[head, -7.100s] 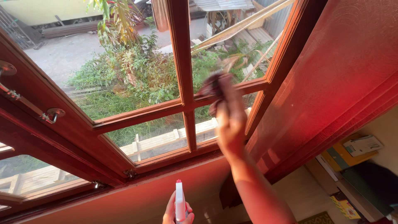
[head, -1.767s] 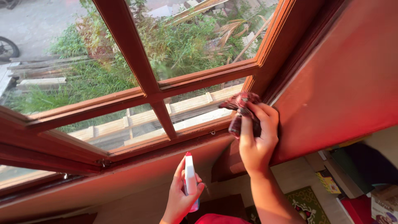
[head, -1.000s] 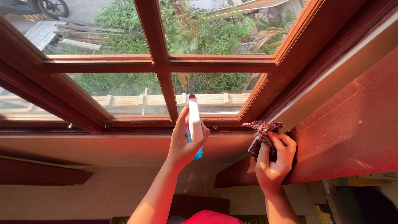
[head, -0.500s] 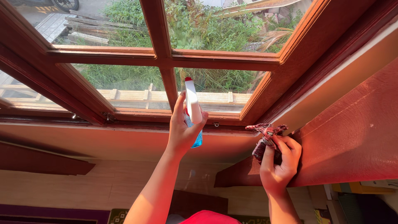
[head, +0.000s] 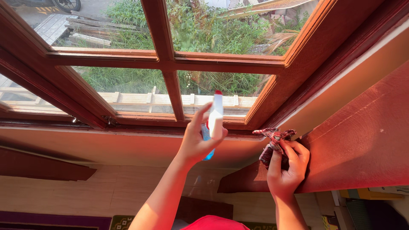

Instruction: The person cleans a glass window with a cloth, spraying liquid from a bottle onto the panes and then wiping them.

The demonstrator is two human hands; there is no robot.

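Both hands unmoved, spray bottle (head: 215,115) raised slightly

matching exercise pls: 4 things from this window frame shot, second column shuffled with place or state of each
Things:
1. white plastic spray bottle with red tip
2. crumpled dark red patterned cloth
3. reddish-brown wooden window frame
4. stack of grey wooden planks

Places or states:
A. lying outdoors beyond the glass, upper left
B. held in the left hand, raised before the lower pane
C. dividing the glass into panes
D. gripped in the right hand, against the red wall by the frame's corner

Pairs: 1-B, 2-D, 3-C, 4-A
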